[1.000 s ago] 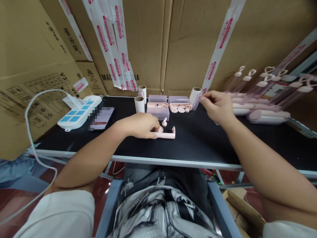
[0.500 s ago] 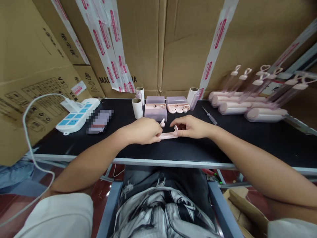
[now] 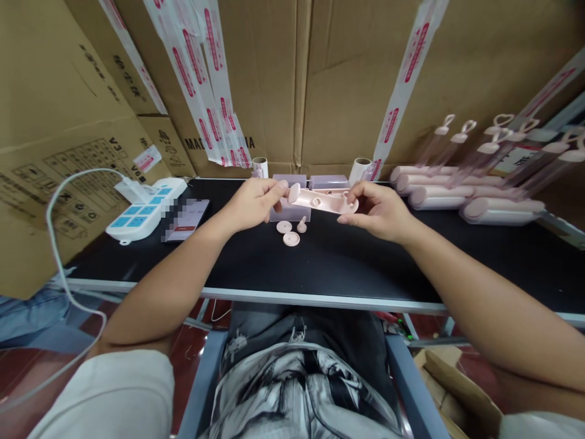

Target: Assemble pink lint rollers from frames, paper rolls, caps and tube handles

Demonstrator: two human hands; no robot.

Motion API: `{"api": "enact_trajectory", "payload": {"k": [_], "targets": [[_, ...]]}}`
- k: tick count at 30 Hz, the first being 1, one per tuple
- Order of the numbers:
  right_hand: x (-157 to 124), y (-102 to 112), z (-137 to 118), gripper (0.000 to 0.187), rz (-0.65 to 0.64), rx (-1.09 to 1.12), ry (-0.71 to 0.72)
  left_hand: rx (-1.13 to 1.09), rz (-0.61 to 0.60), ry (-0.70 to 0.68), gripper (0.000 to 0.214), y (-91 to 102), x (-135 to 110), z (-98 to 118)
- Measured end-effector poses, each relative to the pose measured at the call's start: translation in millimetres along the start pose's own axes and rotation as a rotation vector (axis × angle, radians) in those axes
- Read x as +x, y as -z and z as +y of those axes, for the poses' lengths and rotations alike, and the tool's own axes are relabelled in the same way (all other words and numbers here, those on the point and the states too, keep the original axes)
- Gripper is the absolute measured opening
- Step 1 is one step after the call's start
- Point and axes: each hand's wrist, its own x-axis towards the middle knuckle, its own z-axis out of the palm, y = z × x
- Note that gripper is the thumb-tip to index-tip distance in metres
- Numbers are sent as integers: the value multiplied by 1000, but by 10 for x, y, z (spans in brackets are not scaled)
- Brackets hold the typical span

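Pink plastic made up the bar point(image 3: 324, 202), and much around it was covered. Both hands and the bar blocked parts of the purple cases point(image 3: 290, 213) behind, and the left hand point(image 3: 253, 204) hid the lower part of the left tube point(image 3: 260, 166). Clear sticks point(image 3: 452, 152) above the rollers point(image 3: 439, 198) at the right were smeared by blur, the outermost one cut by the frame edge; part of the phone point(image 3: 187, 219) was pixelated.

Raised above the black table point(image 3: 356, 262), the bar lay between the hands, dipping slightly toward its right end. The right hand point(image 3: 384, 210) grasped that end between thumb and fingers. At the upturned left end the left thumb and fingers were bent close; they seemed to touch it, but I could not tell whether they gripped. Two discs point(image 3: 291, 239) and a small knob point(image 3: 301, 226) lay just below the bar in the view, on the table.

Half a second earlier, the bar had been down at the table, the discs unseen. The screwdriver then visible was now out of sight, apparently behind the right hand.
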Motion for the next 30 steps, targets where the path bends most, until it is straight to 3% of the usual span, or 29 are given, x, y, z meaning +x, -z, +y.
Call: {"api": "enact_trajectory", "payload": {"k": [3, 6, 8, 13, 17, 21, 25, 30], "targets": [[15, -160, -15, 31, 86, -219, 245, 147, -219, 77, 37, 11, -36, -28], [28, -266, 16, 24, 130, -332, 361, 474, -412, -66, 24, 0, -94, -34], [28, -300, 67, 22, 134, -381, 366, 650, -457, -98, 32, -44, -136, 16], [-4, -361, 177, 20, 64, -464, 235, 878, -423, -27, 39, -287, -224, 190], [-34, -428, 191, 18, 0, -554, 113, 963, -294, -154, 36, -495, -313, 243], [-26, -474, 185, 16, -45, -683, 97, 992, -278, -240, 38, -628, -408, 285], [-5, -499, 160, 16, -114, -831, 93, 1029, -300, -242, 52, -698, -457, 318], [-5, -555, 108, 18, -137, -921, 152, 1021, -315, -224, 51, -699, -455, 335]]}}
